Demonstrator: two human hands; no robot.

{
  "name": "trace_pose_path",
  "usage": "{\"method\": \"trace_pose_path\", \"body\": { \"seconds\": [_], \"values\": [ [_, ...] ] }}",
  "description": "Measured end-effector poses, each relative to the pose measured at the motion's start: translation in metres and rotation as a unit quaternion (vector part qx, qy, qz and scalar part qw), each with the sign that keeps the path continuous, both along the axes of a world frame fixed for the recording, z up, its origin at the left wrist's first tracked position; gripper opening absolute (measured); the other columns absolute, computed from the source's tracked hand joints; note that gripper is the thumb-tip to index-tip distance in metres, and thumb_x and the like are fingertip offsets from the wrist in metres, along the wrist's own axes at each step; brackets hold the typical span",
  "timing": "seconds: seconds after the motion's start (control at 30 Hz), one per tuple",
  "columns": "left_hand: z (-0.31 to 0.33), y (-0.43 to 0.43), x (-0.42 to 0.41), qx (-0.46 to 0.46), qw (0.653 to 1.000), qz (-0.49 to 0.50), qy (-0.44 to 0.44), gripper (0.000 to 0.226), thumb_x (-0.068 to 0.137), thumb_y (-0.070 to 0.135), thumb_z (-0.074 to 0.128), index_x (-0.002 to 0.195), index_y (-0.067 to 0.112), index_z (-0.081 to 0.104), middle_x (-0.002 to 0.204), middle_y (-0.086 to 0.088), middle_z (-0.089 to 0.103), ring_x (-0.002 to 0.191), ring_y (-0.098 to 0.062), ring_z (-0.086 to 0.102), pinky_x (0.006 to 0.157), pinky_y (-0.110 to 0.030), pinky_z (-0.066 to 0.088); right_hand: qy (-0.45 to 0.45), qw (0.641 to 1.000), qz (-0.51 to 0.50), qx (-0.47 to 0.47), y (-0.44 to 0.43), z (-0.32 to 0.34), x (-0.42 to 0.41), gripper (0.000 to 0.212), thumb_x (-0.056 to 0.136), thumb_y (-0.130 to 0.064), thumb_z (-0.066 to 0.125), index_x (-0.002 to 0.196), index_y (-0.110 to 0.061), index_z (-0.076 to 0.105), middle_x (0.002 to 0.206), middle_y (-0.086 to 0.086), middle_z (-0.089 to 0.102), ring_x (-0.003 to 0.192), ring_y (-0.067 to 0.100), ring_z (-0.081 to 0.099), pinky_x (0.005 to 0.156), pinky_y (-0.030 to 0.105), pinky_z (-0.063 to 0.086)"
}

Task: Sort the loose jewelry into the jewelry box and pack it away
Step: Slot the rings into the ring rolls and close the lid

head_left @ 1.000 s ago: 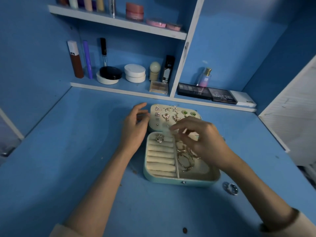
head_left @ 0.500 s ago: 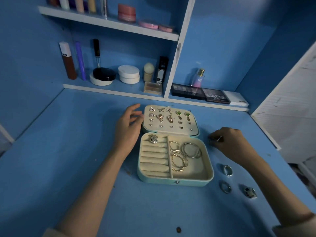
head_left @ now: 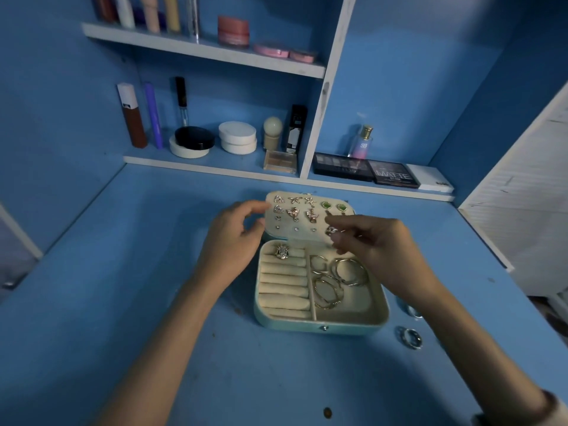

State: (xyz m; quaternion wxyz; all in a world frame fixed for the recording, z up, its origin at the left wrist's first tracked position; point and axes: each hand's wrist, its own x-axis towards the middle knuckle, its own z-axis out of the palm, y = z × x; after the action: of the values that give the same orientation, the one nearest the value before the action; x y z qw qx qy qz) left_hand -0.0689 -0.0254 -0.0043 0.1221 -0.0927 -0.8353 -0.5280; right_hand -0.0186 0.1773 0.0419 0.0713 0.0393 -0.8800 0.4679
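- Pinching small silver jewelry piece (head_left: 331, 231) in right hand (head_left: 378, 244) fingertips above teal jewelry box (head_left: 295, 325), over its open lid (head_left: 289, 224), probably to seat it.
- Left hand (head_left: 233, 238) curled at lid's left edge, likely bracing; grip unclear.
- Loose silver rings (head_left: 410, 337) lie under right forearm.

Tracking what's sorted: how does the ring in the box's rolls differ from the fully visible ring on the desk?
The boxed ring has an ornate top; the desk ring is a plain band. The boxed ring sits tucked in the jewelry box; the desk ring lies loose outside it. Both look silvery.
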Motion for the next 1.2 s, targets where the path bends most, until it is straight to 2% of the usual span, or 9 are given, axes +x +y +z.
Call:
{"method": "trace_pose_path", "body": {
  "seconds": [0.1, 0.23, 0.33, 0.47, 0.7, 0.8, 0.97, 1.07, 1.2],
  "values": [
    [-0.005, -0.01, 0.022, -0.102, 0.994, -0.002, 0.039, 0.023, 0.089, 0.011, 0.054, 0.104, 0.019, 0.071, 0.104, 0.006, 0.067, 0.101, -0.014, 0.057, 0.09, -0.029, 0.044, 0.012, 0.999, 0.049, 0.005, -0.014, -0.002, -0.001, 0.021, 0.083, -0.01, 0.068, 0.091, -0.028, 0.071, 0.073, 0.0, 0.07, 0.067, 0.013, 0.067, 0.068, 0.029, 0.054],
    [-0.016, -0.018, 0.054, -0.166, 0.977, 0.006, 0.132, 0.028, 0.083, 0.029, 0.047, 0.092, 0.017, 0.071, 0.09, 0.008, 0.062, 0.091, -0.011, 0.05, 0.08, -0.013, 0.034, 0.052, 0.99, 0.101, 0.081, -0.03, -0.009, -0.003, 0.016, 0.082, -0.014, 0.07, 0.096, -0.021, 0.075, 0.085, -0.004, 0.07, 0.077, 0.01, 0.063, 0.074, 0.021, 0.05],
    [-0.017, -0.017, 0.067, -0.218, 0.958, 0.0, 0.185, 0.03, 0.085, 0.03, 0.049, 0.091, 0.01, 0.071, 0.089, 0.003, 0.063, 0.09, -0.013, 0.047, 0.08, -0.017, 0.036, 0.046, 0.991, 0.101, 0.078, -0.039, -0.012, -0.004, 0.015, 0.082, -0.014, 0.07, 0.095, -0.02, 0.075, 0.087, -0.006, 0.072, 0.08, 0.006, 0.064, 0.078, 0.018, 0.049],
    [-0.019, -0.012, 0.073, -0.279, 0.936, -0.016, 0.213, 0.031, 0.088, 0.029, 0.048, 0.097, 0.009, 0.069, 0.098, 0.002, 0.065, 0.093, -0.018, 0.047, 0.081, -0.024, 0.039, 0.084, 0.983, 0.115, 0.113, -0.047, -0.013, -0.007, 0.015, 0.08, -0.013, 0.072, 0.093, -0.019, 0.076, 0.081, -0.005, 0.067, 0.076, 0.006, 0.058, 0.072, 0.014, 0.045],
    [-0.021, -0.013, 0.073, -0.297, 0.93, -0.023, 0.215, 0.028, 0.089, 0.025, 0.046, 0.095, 0.012, 0.07, 0.1, 0.007, 0.066, 0.091, -0.021, 0.048, 0.078, -0.028, 0.042, 0.09, 0.98, 0.114, 0.138, -0.055, -0.014, -0.008, 0.014, 0.08, -0.01, 0.071, 0.092, -0.016, 0.076, 0.073, -0.015, 0.06, 0.076, -0.004, 0.055, 0.068, 0.003, 0.037],
    [-0.019, -0.013, 0.072, -0.304, 0.926, -0.024, 0.223, 0.025, 0.088, 0.023, 0.047, 0.089, 0.012, 0.069, 0.093, 0.007, 0.065, 0.086, -0.02, 0.048, 0.074, -0.026, 0.039, 0.089, 0.975, 0.132, 0.157, -0.057, -0.015, -0.008, 0.016, 0.081, -0.008, 0.07, 0.093, -0.016, 0.076, 0.07, -0.023, 0.054, 0.072, -0.008, 0.054, 0.069, 0.004, 0.038],
    [-0.019, -0.013, 0.072, -0.295, 0.925, -0.023, 0.238, 0.019, 0.086, 0.021, 0.05, 0.082, 0.013, 0.066, 0.086, 0.007, 0.064, 0.079, -0.019, 0.044, 0.07, -0.029, 0.04, 0.104, 0.961, 0.167, 0.194, -0.061, -0.012, -0.008, 0.021, 0.079, -0.001, 0.066, 0.09, -0.016, 0.075, 0.07, -0.013, 0.054, 0.069, -0.01, 0.051, 0.068, 0.006, 0.038],
    [-0.02, -0.014, 0.071, -0.29, 0.927, -0.024, 0.238, 0.019, 0.087, 0.021, 0.051, 0.082, 0.013, 0.067, 0.085, 0.007, 0.064, 0.077, -0.019, 0.043, 0.068, -0.031, 0.041, 0.119, 0.947, 0.183, 0.236, -0.064, -0.012, -0.008, 0.024, 0.077, 0.001, 0.063, 0.088, -0.016, 0.074, 0.068, -0.017, 0.047, 0.066, -0.003, 0.047, 0.067, 0.004, 0.035],
    [-0.02, -0.014, 0.071, -0.284, 0.929, -0.022, 0.236, 0.021, 0.087, 0.022, 0.051, 0.082, 0.014, 0.069, 0.082, 0.008, 0.064, 0.075, -0.018, 0.04, 0.066, -0.031, 0.041, 0.112, 0.929, 0.209, 0.283, -0.064, -0.008, -0.009, 0.022, 0.077, 0.001, 0.059, 0.086, -0.013, 0.073, 0.068, -0.006, 0.05, 0.065, 0.003, 0.042, 0.065, 0.013, 0.034]
  ]
}}
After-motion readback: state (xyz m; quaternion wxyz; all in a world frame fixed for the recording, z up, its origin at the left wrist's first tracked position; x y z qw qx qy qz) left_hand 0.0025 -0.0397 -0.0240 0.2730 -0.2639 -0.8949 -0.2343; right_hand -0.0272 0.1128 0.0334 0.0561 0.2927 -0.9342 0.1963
